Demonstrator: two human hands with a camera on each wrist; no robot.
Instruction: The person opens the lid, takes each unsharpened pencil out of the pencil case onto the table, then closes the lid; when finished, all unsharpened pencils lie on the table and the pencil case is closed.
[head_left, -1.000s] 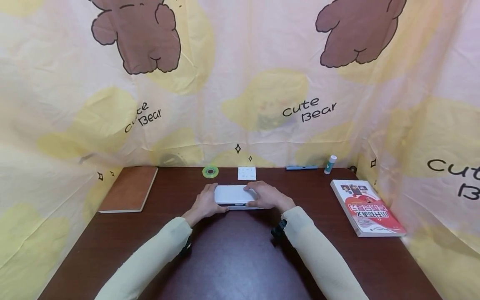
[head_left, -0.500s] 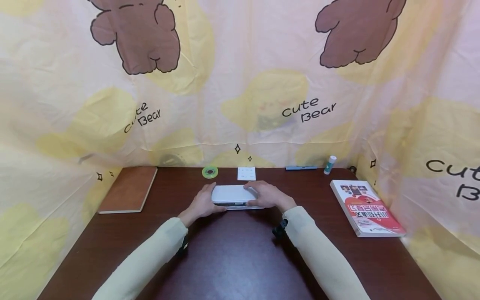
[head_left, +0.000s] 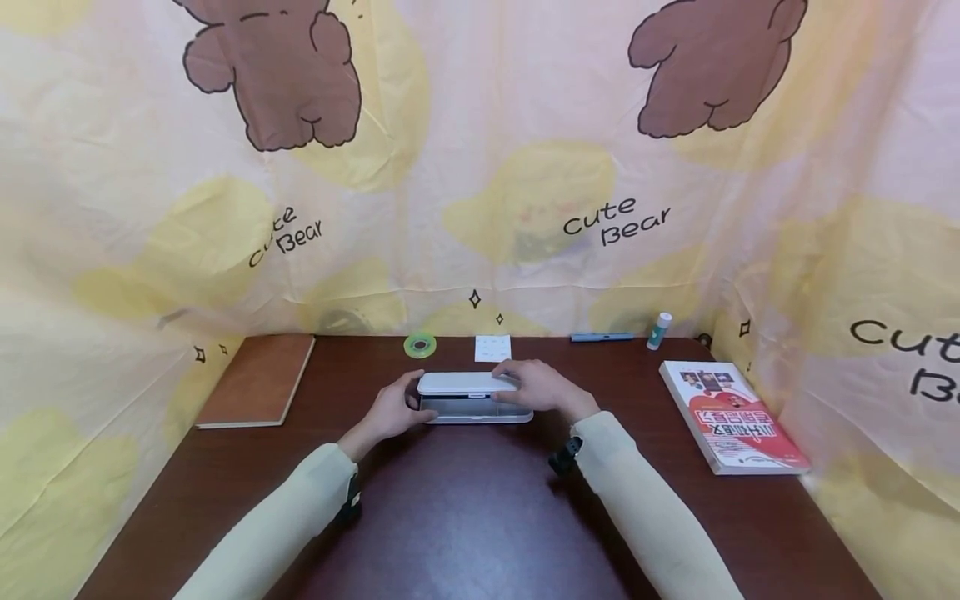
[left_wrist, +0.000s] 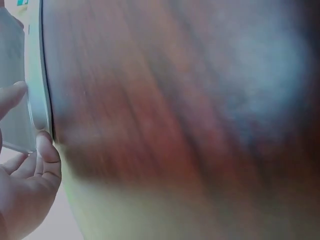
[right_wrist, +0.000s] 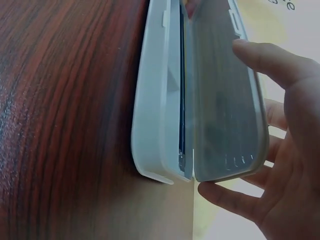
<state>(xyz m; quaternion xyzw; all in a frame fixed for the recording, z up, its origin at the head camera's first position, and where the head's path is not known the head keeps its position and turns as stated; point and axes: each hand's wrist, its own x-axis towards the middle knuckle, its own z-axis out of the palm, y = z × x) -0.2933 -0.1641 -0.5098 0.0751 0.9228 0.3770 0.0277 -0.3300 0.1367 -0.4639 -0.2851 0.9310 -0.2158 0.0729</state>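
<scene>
Opening the case (head_left: 468,407) seems partly done: the lid (right_wrist: 227,95), pinched by the right grip (head_left: 542,388), is raised, not laid back, the case held by the left grip (head_left: 390,408).

"cute Bear" rings out in black from the curtain (head_left: 480,183), crisp and whole right of centre! Over on the left, the same two words again, the "cute" broken by a fold; far right, the picture's edge allows just "cut" and a "B". Down to the book (head_left: 738,425): big Chinese characters, upside down, too blurred to read surely. The glue stick (head_left: 658,332)? Label too tiny!
</scene>
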